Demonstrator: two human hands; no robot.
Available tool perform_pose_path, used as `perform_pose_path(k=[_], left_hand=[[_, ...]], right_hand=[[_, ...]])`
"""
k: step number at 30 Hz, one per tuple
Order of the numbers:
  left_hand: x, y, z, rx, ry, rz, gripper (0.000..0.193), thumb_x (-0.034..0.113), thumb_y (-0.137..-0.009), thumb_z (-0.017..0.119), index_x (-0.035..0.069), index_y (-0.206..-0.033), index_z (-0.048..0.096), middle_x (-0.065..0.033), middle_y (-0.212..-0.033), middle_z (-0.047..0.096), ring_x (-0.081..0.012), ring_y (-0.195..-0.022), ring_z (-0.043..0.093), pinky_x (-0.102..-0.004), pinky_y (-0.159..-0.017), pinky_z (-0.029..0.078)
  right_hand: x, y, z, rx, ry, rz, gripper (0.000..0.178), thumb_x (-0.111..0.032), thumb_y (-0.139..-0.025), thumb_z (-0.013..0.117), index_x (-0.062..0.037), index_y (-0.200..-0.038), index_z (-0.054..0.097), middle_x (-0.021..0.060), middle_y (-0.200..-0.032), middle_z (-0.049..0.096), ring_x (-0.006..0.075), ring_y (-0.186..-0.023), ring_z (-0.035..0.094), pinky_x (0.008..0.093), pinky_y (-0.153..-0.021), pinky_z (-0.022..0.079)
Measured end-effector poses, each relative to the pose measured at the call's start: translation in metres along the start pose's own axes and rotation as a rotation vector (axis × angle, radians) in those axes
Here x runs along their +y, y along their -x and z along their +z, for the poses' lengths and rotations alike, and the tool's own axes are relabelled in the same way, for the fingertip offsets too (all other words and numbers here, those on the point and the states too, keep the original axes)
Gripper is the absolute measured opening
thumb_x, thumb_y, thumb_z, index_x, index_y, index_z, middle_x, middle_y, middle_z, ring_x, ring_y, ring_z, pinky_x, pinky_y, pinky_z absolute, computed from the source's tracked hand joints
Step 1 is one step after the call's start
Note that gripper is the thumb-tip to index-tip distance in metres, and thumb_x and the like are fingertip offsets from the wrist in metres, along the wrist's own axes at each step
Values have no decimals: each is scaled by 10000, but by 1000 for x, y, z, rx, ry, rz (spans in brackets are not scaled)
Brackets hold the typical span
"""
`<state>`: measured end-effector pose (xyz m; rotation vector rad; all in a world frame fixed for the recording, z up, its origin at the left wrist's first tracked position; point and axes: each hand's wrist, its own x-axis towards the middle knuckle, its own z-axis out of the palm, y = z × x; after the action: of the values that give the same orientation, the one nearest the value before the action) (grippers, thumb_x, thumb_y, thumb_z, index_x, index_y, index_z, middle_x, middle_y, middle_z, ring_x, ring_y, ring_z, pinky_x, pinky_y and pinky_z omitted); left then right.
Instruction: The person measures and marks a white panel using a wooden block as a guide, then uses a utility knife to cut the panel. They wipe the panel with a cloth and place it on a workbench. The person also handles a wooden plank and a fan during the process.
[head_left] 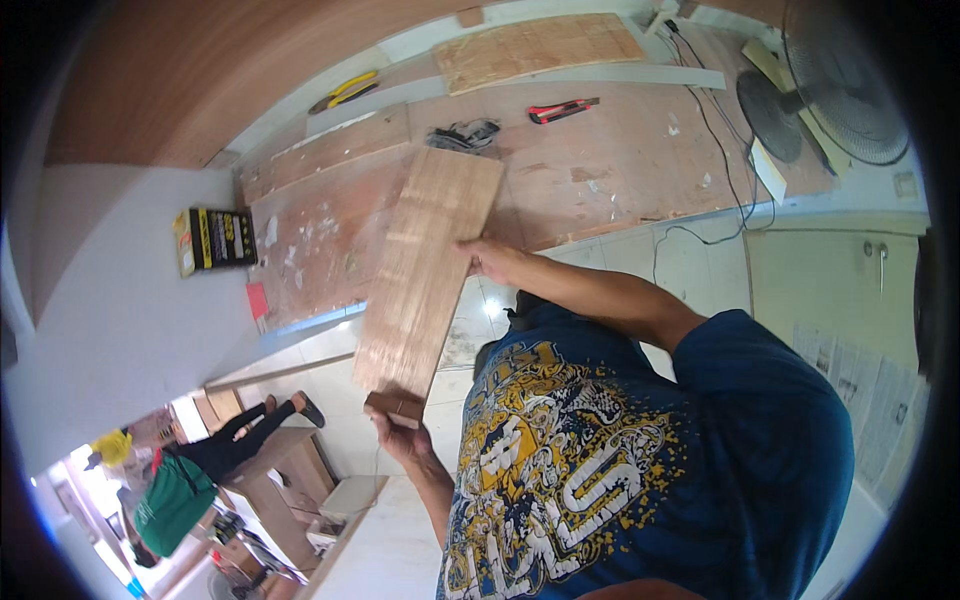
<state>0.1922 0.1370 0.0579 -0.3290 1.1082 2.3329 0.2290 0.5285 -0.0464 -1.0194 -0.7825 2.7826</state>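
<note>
A long, flat wooden board (430, 260) slants across the middle, its far end over the worktable and its near end out past the table's front edge. My right hand (484, 258) is closed on the board's right edge, about halfway along. At the near end, my left hand (402, 436) grips a small reddish-brown block (394, 407) that lies against the board's face. What the left fingers do beneath the block is hidden. Just past the board's far end lies a crumpled dark grey cloth or glove (465, 135).
On the worktable (620, 160) lie a red utility knife (562, 110), yellow-handled pliers (345, 92) and a wood panel (540, 52). A fan (845, 80) and cables stand at right. A black-and-yellow box (217, 240) sits left. Another person (185, 490) is at lower left.
</note>
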Motion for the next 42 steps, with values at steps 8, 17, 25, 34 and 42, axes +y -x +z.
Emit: perform_pose_path(k=[8,17,25,34,42], left_hand=[[-31,-94,105,-233,-344,-253,509,149,-898,725,59,-1363,539,-118,-1269,630,-249,-1129,645,-395,-927,577],[-220,-225,237,-568,-485,-459,419,46,-877,778,72,-1254,596,-42,-1103,614,-156,-1057,585,-306,-915,490],[-139,-364,134,-344,-1198,385,412,155,-803,818,20,-1150,641,-134,-1077,686,-247,-973,650,-347,-869,536],[-218,-305,270,-636,-1803,910,331,211,-850,696,7,-1110,690,-194,-1128,702,-378,-1124,624,-483,-973,506],[-420,-246,461,-798,-2191,548,437,217,-922,635,83,-1337,615,-187,-1402,531,-364,-1350,489,-558,-1073,402]], right_hand=[[-6,140,-140,236,-142,-265,432,-148,-969,703,-56,-1369,565,93,-1352,620,267,-1256,593,494,-1081,495],[-128,174,-287,736,-254,-524,293,-223,-997,695,-96,-1258,660,4,-1079,708,179,-1020,623,433,-1014,467],[-154,204,-292,876,6,-316,379,-254,-989,673,-148,-1341,583,39,-1136,678,217,-984,693,385,-849,534],[-140,230,-326,830,999,-712,326,50,-892,644,-75,-1192,673,41,-1135,691,161,-940,700,284,-719,546],[-168,223,-242,199,1410,-609,197,-44,-946,638,-32,-1138,676,192,-1181,680,389,-1082,666,437,-935,540]])
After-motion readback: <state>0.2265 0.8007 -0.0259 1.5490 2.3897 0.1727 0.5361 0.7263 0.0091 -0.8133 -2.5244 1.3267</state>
